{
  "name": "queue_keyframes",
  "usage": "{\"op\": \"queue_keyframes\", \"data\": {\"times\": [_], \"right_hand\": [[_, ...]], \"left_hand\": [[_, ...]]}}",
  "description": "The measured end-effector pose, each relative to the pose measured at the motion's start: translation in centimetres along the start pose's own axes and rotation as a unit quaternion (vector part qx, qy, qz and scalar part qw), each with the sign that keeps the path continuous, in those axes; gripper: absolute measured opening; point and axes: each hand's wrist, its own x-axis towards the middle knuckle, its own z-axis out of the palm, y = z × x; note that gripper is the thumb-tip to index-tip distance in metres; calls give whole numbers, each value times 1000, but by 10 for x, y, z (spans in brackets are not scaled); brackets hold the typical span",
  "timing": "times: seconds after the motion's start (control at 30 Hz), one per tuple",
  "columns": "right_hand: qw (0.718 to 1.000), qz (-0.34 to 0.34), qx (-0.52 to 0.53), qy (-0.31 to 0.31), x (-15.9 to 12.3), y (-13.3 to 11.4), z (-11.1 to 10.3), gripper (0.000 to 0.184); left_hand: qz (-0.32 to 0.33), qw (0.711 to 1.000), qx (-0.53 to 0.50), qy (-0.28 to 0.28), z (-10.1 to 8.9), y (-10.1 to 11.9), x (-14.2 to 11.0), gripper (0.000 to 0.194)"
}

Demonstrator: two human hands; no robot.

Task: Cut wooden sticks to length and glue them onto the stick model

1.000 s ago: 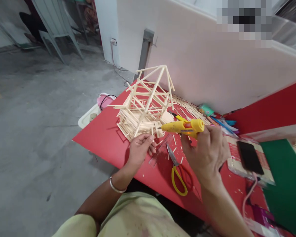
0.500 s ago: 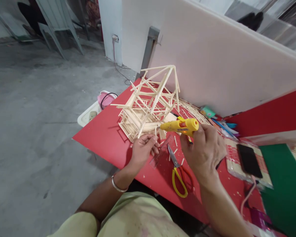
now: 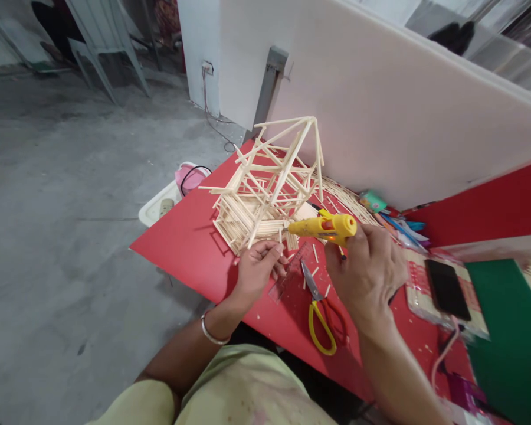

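Note:
My right hand (image 3: 367, 265) is wrapped round the handle of a yellow hot glue gun (image 3: 323, 226), its small light glowing orange. The gun's nozzle points left, to the top of a short wooden stick (image 3: 280, 236). Thumb and fingers of my left hand (image 3: 261, 265) pinch that stick upright at its lower end. Just behind my left hand stands a house-like frame of thin wooden sticks (image 3: 278, 171) on a base of laid sticks. Whether my left fingers also touch the frame, I cannot tell.
Scissors (image 3: 321, 313) with yellow and red handles lie near a clear ruler (image 3: 289, 274) and stick offcuts on the red table (image 3: 181, 248). Long sticks (image 3: 345, 198) lie along the white board (image 3: 380, 118). A phone (image 3: 448, 289) with a cable rests on packaged sticks at right.
Almost nothing differs. Both hands, the glue gun and the short stick keep their places, with only a very slight shift of the view.

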Motion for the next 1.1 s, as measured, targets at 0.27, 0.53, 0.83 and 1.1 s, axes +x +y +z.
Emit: {"op": "queue_keyframes", "data": {"times": [0.27,0.53,0.83,1.1], "right_hand": [[1000,-4,13,8,1,0,-1,35],[1000,-3,16,8,2,0,0,37],[1000,0,-7,23,2,0,7,33],[999,-3,-4,38,6,-1,5,30]], "left_hand": [[3,1000,-2,-7,0,-1,1,36],[1,1000,-7,-8,2,1,1,35],[-3,1000,-8,-3,3,1,3,35],[4,1000,-7,-7,5,2,5,35]]}}
